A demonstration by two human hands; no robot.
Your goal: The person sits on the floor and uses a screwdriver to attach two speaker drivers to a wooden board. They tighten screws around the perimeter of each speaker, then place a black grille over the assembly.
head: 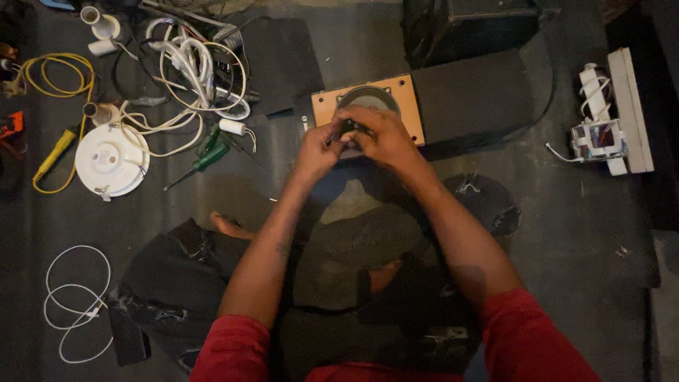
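Note:
A black speaker box (472, 99) lies on its side on the dark floor, its orange-brown front panel (404, 95) facing up with a round speaker cone (368, 97) set in it. Both hands meet just in front of that panel. My left hand (316, 150) and my right hand (382, 136) are closed together around a small dark part (347, 128), mostly hidden by the fingers. My forearms reach out from red sleeves over my crossed legs.
A tangle of white cables (194, 67), a yellow cable (49, 74), a white round lamp fitting (111, 160) and a green screwdriver (205, 157) lie at left. A white cord loop (74, 301) is at lower left. A white device (601, 134) sits at right, another black box (467, 25) behind.

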